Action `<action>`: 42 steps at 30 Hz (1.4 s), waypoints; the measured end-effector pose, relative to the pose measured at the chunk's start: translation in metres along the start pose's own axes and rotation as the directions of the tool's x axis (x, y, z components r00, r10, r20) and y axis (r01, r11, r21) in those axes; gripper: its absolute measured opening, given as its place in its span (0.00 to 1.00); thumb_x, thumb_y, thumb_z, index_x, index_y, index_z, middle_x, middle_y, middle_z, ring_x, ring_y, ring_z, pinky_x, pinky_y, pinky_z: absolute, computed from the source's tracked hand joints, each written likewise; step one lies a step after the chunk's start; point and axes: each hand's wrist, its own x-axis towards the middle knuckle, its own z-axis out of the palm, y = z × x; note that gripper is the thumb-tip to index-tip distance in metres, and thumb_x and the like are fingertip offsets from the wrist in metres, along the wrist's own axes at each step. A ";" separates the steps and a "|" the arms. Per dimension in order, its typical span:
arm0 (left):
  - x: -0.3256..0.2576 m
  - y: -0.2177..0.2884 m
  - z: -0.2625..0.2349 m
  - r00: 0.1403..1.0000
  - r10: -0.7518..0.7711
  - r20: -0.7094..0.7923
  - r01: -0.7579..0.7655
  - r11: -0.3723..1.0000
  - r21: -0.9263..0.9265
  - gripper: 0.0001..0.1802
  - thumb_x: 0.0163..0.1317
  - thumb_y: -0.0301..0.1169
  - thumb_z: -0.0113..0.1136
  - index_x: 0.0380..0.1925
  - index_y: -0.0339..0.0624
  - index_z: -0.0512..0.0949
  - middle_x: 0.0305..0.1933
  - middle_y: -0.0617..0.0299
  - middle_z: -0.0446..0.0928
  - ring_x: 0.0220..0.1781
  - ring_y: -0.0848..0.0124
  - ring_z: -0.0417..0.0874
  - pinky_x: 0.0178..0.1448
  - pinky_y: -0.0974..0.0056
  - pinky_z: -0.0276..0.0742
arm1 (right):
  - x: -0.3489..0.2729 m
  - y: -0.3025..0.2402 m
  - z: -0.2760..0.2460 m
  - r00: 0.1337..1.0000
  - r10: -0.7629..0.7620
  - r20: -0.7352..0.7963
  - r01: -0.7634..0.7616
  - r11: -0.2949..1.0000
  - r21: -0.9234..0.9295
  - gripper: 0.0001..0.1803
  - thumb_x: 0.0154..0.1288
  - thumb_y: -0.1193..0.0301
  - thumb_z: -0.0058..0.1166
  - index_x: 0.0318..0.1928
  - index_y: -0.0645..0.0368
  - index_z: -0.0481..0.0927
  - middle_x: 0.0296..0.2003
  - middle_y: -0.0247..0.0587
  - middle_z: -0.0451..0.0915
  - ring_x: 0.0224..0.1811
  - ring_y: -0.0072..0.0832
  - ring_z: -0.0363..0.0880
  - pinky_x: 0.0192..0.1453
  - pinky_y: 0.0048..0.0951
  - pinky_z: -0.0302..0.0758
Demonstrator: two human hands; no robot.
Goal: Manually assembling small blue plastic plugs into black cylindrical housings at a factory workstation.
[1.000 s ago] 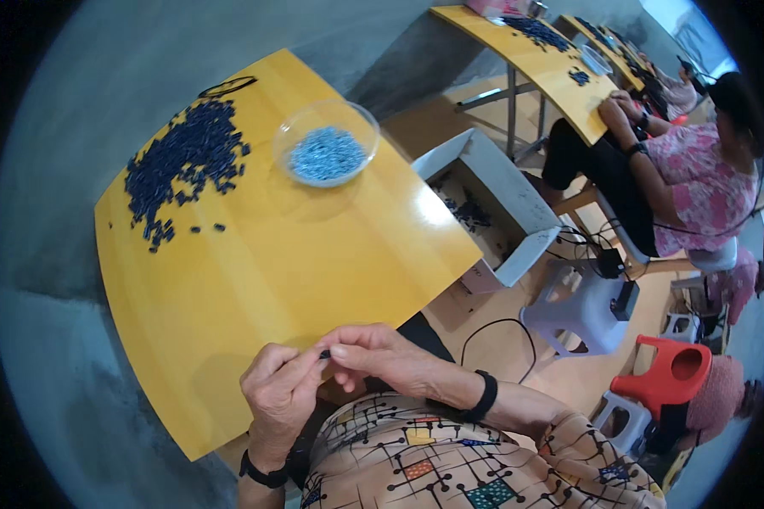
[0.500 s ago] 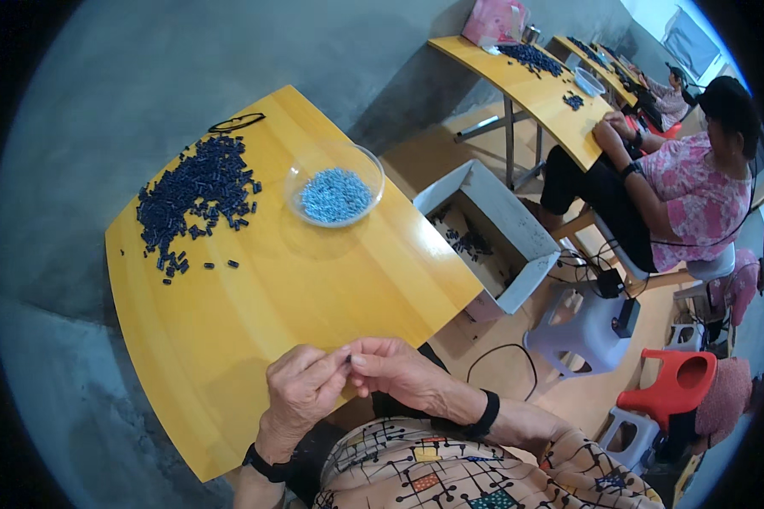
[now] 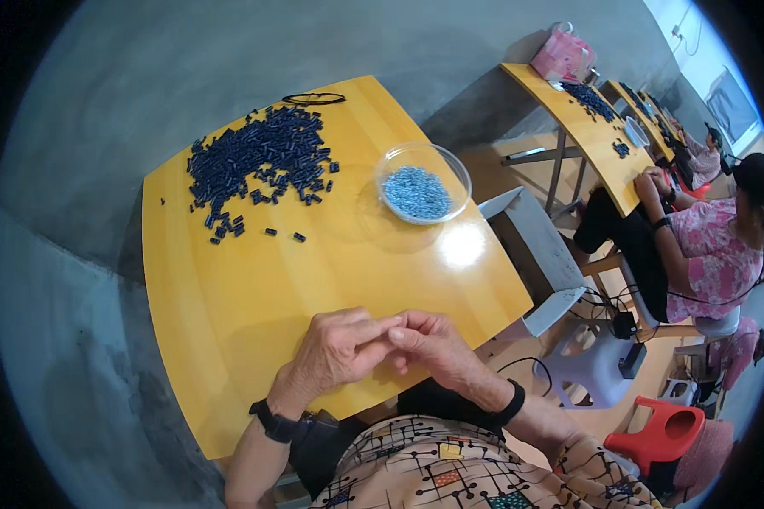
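The left hand and right hand are meeting at bent fingertips; whether they are gripping anything cannot be told. Beyond, short dark cylinders are lying heaped on the smooth yellow table, long axes pointing every way.

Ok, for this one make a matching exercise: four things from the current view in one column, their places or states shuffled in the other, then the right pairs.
1. Heap of dark pieces on the near table
2. Clear bowl on that table
3. Pink bag
4. Left hand

A. At the far end of the neighbouring table
B. Fingers meeting those of the right hand
C. Holding small pale-blue pieces
D. Spread out left of the bowl

Pairs: 1-D, 2-C, 3-A, 4-B
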 end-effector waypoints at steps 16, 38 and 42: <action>0.008 -0.058 -0.010 0.879 -0.243 -0.410 0.189 0.967 -0.168 0.05 0.52 0.20 0.63 0.31 0.35 0.82 0.21 0.58 0.76 0.22 0.73 0.76 0.26 0.70 0.69 | 0.018 -0.001 0.007 0.991 -0.028 -0.131 0.004 0.983 -0.186 0.08 0.59 0.73 0.61 0.36 0.65 0.81 0.24 0.36 0.80 0.24 0.21 0.79 0.31 0.23 0.78; 0.007 -0.064 -0.010 0.852 -0.332 -0.405 0.290 0.943 -0.163 0.06 0.53 0.18 0.62 0.32 0.34 0.82 0.21 0.64 0.73 0.22 0.80 0.70 0.26 0.74 0.64 | -0.005 -0.014 -0.013 0.965 -0.219 -0.142 0.168 0.937 -0.307 0.10 0.61 0.72 0.59 0.37 0.68 0.81 0.26 0.34 0.80 0.26 0.19 0.78 0.32 0.20 0.75; 0.006 -0.068 -0.010 0.851 -0.343 -0.397 0.310 0.939 -0.147 0.05 0.53 0.19 0.63 0.31 0.34 0.82 0.21 0.64 0.73 0.22 0.80 0.70 0.26 0.74 0.64 | -0.023 -0.035 -0.040 0.900 -0.327 -0.288 0.228 0.916 -0.330 0.11 0.61 0.72 0.58 0.37 0.70 0.80 0.27 0.38 0.80 0.27 0.22 0.80 0.33 0.21 0.77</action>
